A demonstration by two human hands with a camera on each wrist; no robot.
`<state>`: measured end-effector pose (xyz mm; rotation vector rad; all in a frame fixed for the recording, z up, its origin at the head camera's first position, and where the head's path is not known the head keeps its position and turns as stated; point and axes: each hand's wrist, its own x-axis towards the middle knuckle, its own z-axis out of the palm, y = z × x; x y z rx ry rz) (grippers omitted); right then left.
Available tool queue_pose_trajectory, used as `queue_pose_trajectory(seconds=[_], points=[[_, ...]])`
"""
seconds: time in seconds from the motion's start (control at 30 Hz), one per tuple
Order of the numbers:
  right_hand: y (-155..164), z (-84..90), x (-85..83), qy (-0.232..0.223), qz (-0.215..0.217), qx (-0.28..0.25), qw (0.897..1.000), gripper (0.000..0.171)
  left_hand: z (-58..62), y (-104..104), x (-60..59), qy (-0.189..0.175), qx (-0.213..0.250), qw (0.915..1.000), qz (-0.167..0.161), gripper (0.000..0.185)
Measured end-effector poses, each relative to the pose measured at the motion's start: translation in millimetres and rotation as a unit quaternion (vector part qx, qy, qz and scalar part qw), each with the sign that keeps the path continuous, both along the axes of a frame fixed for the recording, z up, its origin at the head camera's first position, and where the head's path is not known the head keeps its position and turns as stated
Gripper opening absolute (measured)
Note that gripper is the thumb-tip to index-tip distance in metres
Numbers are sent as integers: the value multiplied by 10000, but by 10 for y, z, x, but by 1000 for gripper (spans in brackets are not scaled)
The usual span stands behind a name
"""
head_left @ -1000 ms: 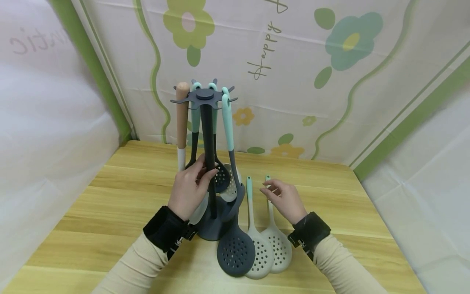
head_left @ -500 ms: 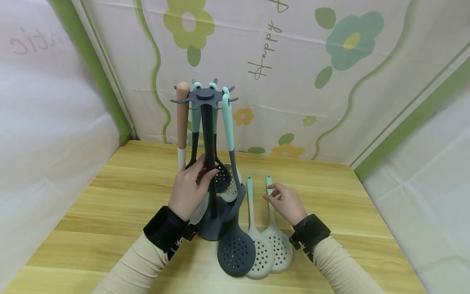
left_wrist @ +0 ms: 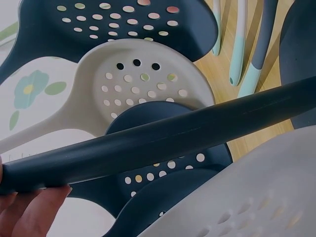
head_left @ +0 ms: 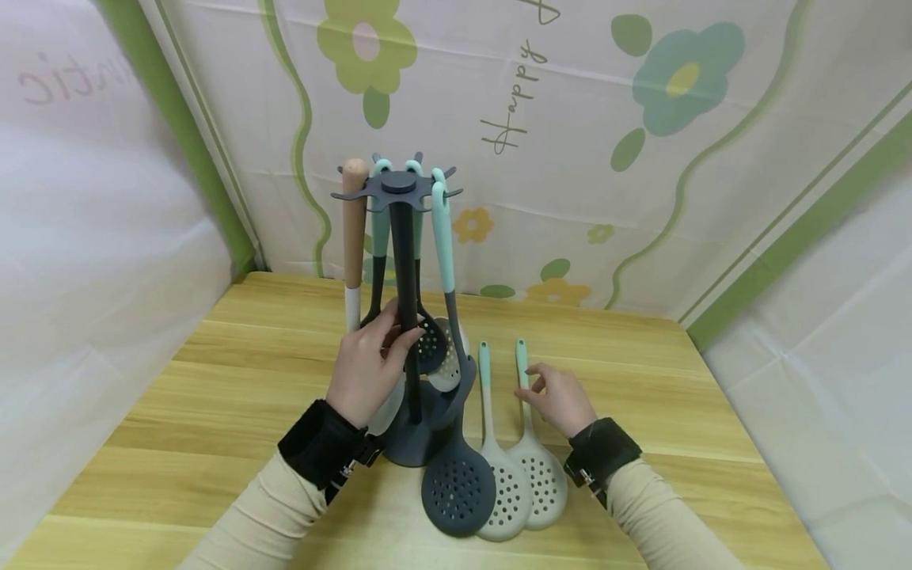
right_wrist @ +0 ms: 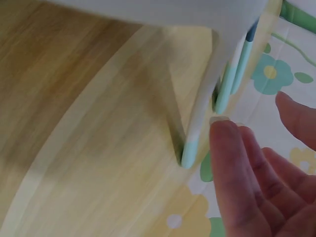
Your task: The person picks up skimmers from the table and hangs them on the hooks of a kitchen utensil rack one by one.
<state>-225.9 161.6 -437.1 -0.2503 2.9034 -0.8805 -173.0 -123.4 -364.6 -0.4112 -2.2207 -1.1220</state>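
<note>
Skimmer (head_left: 536, 463) nearest my right hand (head_left: 563, 400) lies flat at lower centre of the frame, its mint handle tip pointing away up-frame, touching or just under my loosely spread, empty fingers, while my left hand (head_left: 366, 368) grips the rack's pole (head_left: 404, 301).
</note>
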Motion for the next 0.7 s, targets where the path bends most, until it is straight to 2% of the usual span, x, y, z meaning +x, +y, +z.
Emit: queue_pose_trajectory(seconds=[0.3,0.63,0.7], points=[[-3,-56,-2,-307,-111,470,9984,62,14,1,9,-56,23,10000,-8,29],[9,-109,-15,-792,-89,318,9963,70,7,7,13,-69,23,10000,45,31],[10,-138,-26,-840,-93,337,9959,65,-1,7,16,-49,47,10000,39,31]])
